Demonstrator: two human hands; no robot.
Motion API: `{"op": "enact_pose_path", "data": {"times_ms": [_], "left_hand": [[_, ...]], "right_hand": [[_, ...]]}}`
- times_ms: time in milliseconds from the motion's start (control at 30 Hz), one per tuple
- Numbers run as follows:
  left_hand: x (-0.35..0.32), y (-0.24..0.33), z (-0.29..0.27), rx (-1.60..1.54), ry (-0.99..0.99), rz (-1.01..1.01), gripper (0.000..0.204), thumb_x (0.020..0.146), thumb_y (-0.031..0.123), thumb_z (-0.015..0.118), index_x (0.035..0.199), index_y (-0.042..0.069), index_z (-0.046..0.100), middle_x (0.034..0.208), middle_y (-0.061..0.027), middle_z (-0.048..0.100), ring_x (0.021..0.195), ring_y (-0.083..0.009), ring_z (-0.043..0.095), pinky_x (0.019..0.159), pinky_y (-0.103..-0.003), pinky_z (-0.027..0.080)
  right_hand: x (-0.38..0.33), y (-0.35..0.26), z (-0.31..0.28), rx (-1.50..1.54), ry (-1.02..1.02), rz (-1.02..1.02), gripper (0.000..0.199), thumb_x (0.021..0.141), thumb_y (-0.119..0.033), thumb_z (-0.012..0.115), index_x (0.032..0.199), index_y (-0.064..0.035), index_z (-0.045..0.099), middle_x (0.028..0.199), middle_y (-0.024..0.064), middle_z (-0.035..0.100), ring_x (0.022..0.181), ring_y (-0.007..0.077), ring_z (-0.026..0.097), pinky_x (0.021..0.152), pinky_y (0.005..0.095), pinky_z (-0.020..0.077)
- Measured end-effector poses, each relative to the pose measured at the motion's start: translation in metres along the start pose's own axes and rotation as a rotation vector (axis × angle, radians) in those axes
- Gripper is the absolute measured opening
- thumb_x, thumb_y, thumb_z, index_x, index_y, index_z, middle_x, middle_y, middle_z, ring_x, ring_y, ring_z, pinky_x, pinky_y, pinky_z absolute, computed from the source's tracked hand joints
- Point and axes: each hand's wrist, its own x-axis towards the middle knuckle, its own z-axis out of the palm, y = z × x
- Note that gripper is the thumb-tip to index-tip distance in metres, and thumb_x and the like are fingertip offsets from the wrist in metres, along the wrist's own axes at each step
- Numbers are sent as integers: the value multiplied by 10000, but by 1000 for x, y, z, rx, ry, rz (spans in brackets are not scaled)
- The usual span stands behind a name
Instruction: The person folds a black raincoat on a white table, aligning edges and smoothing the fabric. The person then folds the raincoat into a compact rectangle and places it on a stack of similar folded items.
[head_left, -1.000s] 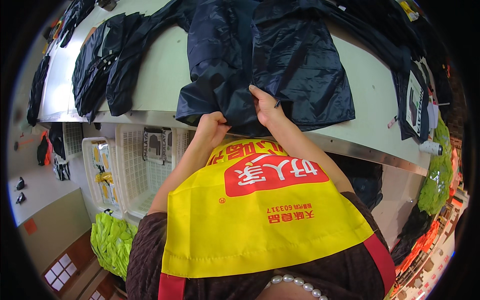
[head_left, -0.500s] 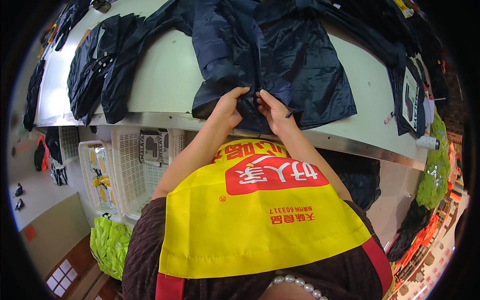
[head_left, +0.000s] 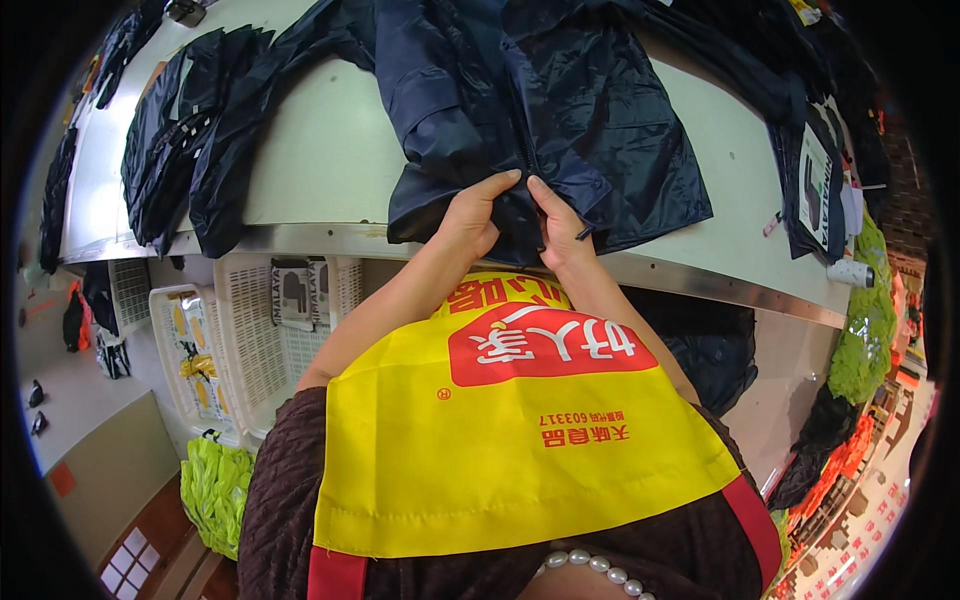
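A dark navy jacket [head_left: 630, 130] with a shiny surface lies spread on the white table, its lower hem toward me and hanging over the near edge. My left hand [head_left: 474, 215] is closed on the jacket's front edge, thumb on top. Beside it, my right hand [head_left: 562, 228] pinches the other front edge at the bottom of the zipper [head_left: 527, 145]. The two thumb tips almost meet there. Both hands' fingers are largely hidden under the cloth, and I cannot make out the zipper's end pieces between them.
Dark folded garments [head_left: 185, 140] lie at the table's left. A tagged dark bundle [head_left: 800, 215] and a small roll [head_left: 848, 272] sit at the right edge. Below the table are white plastic baskets [head_left: 245, 345], a lime-green heap [head_left: 215, 485] and a dark cloth pile [head_left: 710, 350].
My hands have come closer together, the left moving right and slightly up. The jacket's front edges have drawn together between them.
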Motion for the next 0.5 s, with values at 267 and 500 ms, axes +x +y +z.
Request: {"op": "enact_pose_path", "data": {"times_ms": [267,500], "left_hand": [[6,-4,-6,133,14,-92,114,794,109,681,867,23,669,876,-74,680,789,-197,639,791,-306,499],[-5,13,-3,170,-89,-227,129,788,96,674,870,1,644,834,-107,675,734,-213,644,748,-314,518]], "right_hand": [[5,-5,2,-73,81,-45,179,811,-216,700,922,-89,638,890,45,653,814,147,601,752,277,488],[-16,-17,-6,-362,128,30,279,855,-240,652,1051,-45,619,964,70,641,828,149,590,761,254,459]]}}
